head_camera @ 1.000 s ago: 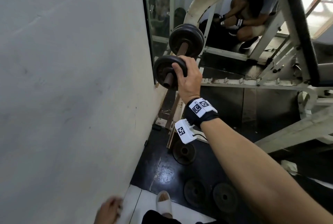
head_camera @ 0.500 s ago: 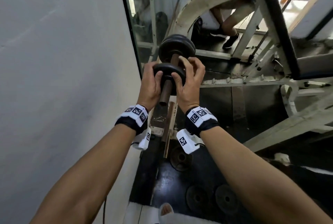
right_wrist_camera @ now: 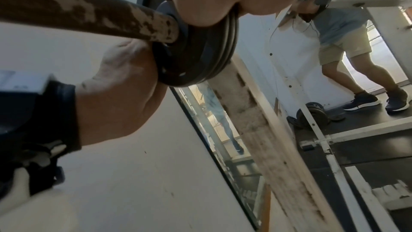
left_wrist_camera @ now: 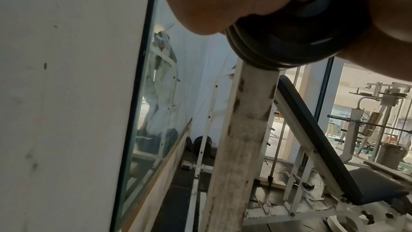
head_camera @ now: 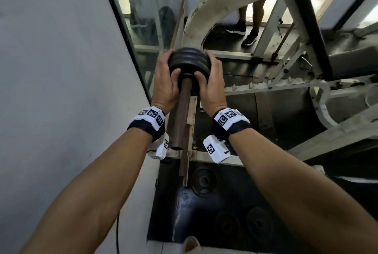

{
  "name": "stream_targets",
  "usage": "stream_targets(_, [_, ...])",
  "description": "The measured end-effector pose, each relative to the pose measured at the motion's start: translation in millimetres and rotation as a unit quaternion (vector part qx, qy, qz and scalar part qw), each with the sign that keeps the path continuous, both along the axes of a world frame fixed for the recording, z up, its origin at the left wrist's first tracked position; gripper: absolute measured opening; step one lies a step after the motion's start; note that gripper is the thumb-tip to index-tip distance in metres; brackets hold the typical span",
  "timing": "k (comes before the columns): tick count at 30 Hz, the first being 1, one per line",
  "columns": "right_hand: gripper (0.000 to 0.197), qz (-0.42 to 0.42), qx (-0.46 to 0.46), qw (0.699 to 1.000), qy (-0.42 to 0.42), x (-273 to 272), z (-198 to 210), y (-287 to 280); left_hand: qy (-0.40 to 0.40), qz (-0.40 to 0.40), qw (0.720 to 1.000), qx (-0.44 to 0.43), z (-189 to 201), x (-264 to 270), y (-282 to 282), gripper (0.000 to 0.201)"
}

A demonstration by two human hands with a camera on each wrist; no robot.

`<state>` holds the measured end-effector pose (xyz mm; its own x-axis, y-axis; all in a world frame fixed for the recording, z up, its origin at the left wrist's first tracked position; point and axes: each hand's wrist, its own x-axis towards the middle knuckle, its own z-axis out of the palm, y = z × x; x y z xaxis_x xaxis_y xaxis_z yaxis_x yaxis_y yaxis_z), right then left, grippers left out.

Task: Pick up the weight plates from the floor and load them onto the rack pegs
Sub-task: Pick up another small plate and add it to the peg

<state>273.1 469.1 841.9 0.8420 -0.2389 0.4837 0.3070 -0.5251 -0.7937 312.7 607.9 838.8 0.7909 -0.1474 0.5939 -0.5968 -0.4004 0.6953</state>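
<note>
Black weight plates sit stacked together at the far end of a rusty brown rack peg. My left hand and right hand hold the nearest plate from either side, thumbs on its front face and fingers curled round the rim. The left wrist view shows the plates from below against the white rack post. In the right wrist view the peg runs into the plates, with my left hand under them. Three more plates lie flat on the dark floor below.
A white wall and a mirror close off the left. A padded bench on a worn white frame fills the right. Another person's legs stand beyond the rack. Dumbbells lie on the floor behind.
My left hand came up and joined the right on the plate. Together they slid the plate along the peg away from me until it met the other plates.
</note>
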Motion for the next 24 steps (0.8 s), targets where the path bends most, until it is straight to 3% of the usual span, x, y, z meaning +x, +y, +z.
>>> stream_targets(5, [0.066,0.033,-0.025,0.999,0.028,-1,3,-8,0.034,-0.017,0.999,0.014,6,-3,3,0.054])
stream_targets(8, [0.058,0.059,-0.046,0.995,0.066,-10,11,-12,0.095,-0.045,0.994,0.025,15,-11,10,0.050])
stream_targets(11, [0.063,0.080,-0.060,0.989,0.106,-21,17,-22,0.141,-0.060,0.988,0.029,21,-21,21,0.054])
stream_targets(13, [0.062,0.104,-0.069,0.983,0.132,-37,18,-34,0.195,-0.036,0.980,0.016,16,-30,29,0.055])
stream_targets(19, [0.043,0.093,-0.056,0.953,0.283,-140,-34,-102,0.394,0.015,0.919,0.020,-52,-115,47,0.020])
stream_targets(24, [0.025,0.005,-0.012,0.932,0.363,-252,-115,-168,0.524,-0.002,0.851,0.043,-118,-225,24,0.027])
